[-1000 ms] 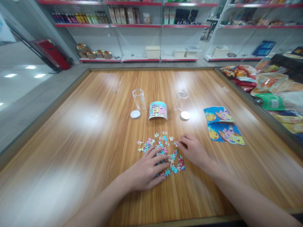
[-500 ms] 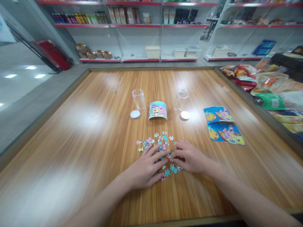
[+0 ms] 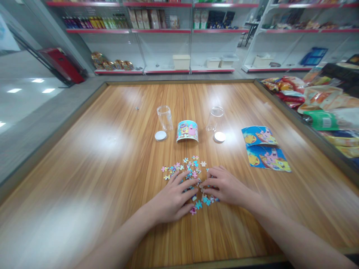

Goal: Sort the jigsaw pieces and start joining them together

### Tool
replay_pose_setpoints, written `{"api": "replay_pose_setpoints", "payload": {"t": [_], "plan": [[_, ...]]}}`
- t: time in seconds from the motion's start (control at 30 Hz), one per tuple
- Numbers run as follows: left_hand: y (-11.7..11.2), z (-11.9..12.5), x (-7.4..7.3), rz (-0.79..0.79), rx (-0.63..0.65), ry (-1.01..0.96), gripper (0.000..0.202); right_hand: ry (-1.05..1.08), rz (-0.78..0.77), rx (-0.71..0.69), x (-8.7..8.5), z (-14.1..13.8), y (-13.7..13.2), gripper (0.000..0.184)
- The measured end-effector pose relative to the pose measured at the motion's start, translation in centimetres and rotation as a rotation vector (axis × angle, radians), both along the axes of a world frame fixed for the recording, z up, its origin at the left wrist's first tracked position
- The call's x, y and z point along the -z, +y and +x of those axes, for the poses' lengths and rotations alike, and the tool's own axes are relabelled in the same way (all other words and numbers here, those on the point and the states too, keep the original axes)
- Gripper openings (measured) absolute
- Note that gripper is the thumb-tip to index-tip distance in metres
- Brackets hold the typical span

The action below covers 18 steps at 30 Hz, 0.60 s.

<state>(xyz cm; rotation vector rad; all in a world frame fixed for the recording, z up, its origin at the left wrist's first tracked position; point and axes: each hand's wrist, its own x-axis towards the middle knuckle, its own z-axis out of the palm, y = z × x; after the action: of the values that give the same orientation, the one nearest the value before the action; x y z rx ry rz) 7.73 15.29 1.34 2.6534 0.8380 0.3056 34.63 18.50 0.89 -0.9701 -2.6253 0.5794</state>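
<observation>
A scatter of small colourful jigsaw pieces [image 3: 190, 168] lies on the wooden table [image 3: 112, 149] in front of me. My left hand [image 3: 171, 198] rests flat on the pile's near left side, fingers spread over the pieces. My right hand [image 3: 227, 185] lies on the pile's right side, fingers stretched left and touching pieces near the left hand's fingertips. Neither hand lifts a piece that I can see. Beyond the pile stand a curved cartoon label [image 3: 187, 131], two clear plastic jars [image 3: 164, 117] [image 3: 214, 118] and two white lids [image 3: 160, 135] [image 3: 219, 136].
Two cartoon picture sheets [image 3: 265, 148] lie to the right of the pile. Snack packets [image 3: 316, 101] fill a bin along the table's right edge. Shop shelves [image 3: 168, 33] line the back wall. A tiny object [image 3: 137, 108] sits at the far left of the table.
My right hand has slid left from the pile's far right edge onto the pieces, meeting the left hand's fingertips. The left hand has shifted only slightly.
</observation>
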Motion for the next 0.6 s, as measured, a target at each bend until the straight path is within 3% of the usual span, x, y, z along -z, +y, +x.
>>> {"api": "replay_pose_setpoints", "payload": {"t": [0.2,0.6], "plan": [[-0.01,0.00,-0.30,0.018,-0.003,-0.072,0.029,0.029,0.060,0.008,0.83,-0.05,0.11,0.019],[0.08,0.35,-0.65,-0.018,0.006,-0.113,0.024,0.026,0.011,0.056,0.57,-0.24,-0.10,0.015]]}}
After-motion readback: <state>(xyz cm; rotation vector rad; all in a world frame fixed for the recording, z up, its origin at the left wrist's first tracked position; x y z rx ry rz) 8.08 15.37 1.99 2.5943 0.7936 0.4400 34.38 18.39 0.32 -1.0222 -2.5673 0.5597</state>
